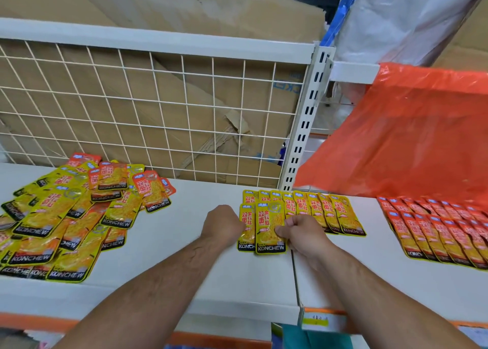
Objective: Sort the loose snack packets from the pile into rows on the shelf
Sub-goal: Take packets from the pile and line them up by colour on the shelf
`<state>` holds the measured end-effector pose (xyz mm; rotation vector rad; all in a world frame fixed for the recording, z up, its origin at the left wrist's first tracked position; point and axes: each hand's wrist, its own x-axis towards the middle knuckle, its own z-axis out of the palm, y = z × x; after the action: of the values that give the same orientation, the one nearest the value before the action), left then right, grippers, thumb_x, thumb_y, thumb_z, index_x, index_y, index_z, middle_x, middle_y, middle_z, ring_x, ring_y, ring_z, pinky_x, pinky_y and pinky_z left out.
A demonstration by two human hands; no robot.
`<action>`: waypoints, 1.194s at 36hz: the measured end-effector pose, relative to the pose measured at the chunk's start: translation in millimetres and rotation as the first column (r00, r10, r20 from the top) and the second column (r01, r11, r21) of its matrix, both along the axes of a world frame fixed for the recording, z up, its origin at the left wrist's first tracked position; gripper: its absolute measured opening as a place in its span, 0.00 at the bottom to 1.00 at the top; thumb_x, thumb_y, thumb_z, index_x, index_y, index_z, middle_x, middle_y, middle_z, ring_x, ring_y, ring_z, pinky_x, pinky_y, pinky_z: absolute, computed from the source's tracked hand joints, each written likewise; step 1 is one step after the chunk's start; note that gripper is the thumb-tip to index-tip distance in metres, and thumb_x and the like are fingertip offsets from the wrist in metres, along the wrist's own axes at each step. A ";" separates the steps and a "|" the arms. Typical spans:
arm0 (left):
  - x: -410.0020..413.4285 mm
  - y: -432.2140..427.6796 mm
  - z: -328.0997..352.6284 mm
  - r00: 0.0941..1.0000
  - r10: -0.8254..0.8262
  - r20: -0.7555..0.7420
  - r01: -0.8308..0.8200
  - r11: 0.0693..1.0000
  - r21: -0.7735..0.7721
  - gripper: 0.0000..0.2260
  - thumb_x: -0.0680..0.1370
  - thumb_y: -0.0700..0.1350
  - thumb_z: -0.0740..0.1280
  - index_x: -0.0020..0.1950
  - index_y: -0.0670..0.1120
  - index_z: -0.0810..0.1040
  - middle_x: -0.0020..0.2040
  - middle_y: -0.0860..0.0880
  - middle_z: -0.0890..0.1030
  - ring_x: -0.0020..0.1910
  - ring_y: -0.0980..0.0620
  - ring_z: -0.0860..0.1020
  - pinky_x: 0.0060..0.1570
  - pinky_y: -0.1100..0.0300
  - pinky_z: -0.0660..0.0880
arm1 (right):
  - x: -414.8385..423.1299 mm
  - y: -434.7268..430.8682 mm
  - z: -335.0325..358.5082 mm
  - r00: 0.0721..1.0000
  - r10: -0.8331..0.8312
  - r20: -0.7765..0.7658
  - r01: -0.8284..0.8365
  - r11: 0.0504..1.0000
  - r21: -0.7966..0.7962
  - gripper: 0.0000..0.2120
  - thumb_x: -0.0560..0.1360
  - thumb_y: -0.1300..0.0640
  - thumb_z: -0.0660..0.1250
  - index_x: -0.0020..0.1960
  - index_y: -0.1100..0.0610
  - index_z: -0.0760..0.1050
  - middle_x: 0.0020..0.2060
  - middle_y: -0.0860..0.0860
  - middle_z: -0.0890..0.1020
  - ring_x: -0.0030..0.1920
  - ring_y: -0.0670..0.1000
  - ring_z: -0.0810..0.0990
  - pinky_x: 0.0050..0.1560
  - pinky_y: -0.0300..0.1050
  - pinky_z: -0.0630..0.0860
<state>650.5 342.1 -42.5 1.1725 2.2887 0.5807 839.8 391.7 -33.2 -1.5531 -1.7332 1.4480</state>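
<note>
Snack packets (66, 216) lie piled on the left of the shelf (184, 243), with a yellow row (330, 214) mid-shelf and an orange row (435, 232) at the right. The right hand (303, 239) pinches the front yellow packet (269, 227) with its fingers (281, 233). The left hand (223, 223) is curled against that row's left end, and I cannot tell whether it holds anything.

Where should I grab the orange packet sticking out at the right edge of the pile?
Pinch its black KONCHEW end, coming from the right. The orange packet lies flat and tilted on top of the pile, and that end juts out over bare shelf, so nothing covers it there.
</note>
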 end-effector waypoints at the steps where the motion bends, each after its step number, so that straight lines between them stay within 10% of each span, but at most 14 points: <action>1: 0.3 -0.6 0.2 1.000 0.003 0.007 -0.003 1.000 0.008 0.08 0.72 0.49 0.72 0.41 0.45 0.78 0.44 0.48 0.82 0.45 0.48 0.79 0.38 0.60 0.72 | -2.3 1.2 -0.1 1.000 -0.003 0.005 0.003 1.000 0.000 0.24 0.73 0.62 0.73 0.29 0.52 0.60 0.22 0.49 0.63 0.24 0.50 0.62 0.29 0.41 0.59; 23: 0.9 -12.6 -0.2 0.999 0.035 -0.030 -0.030 0.987 0.157 0.04 0.73 0.46 0.68 0.46 0.48 0.76 0.45 0.51 0.81 0.45 0.49 0.78 0.40 0.60 0.72 | -24.0 -4.4 1.5 0.824 -0.084 0.560 -0.105 0.949 0.297 0.09 0.69 0.52 0.69 0.36 0.56 0.73 0.37 0.52 0.79 0.40 0.57 0.79 0.33 0.41 0.68; 43: 2.0 -36.0 8.5 0.947 -0.029 -0.321 0.073 0.989 0.127 0.12 0.77 0.52 0.63 0.56 0.48 0.76 0.53 0.50 0.78 0.53 0.49 0.75 0.45 0.58 0.71 | -18.0 -10.0 6.4 0.831 -0.042 0.555 -0.243 0.869 0.430 0.04 0.72 0.53 0.65 0.44 0.52 0.73 0.38 0.46 0.78 0.41 0.53 0.77 0.37 0.43 0.74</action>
<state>652.5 306.1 -34.0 1.4812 2.5088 0.5712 821.7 381.7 -26.8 -1.6898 -2.3081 0.5143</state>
